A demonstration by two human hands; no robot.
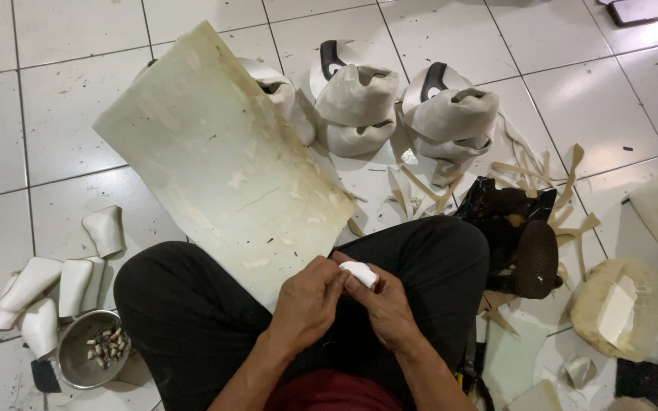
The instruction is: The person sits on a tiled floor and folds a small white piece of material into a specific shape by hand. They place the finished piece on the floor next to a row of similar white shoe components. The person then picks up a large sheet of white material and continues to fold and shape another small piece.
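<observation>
Over your lap, just off the board (222,164), you had the small white piece (359,273) pinched between both hands. Left hand (308,298) fingers curled round its near end, right hand (384,304) fingers closed under it, so both were holding it tight. I reckon that was the way to go: keeping it low over your knees, thumbs close to the edge you worked. The bowl (85,358) of bits sat by your left knee, finished white pieces (55,289) beside it on the floor.
</observation>
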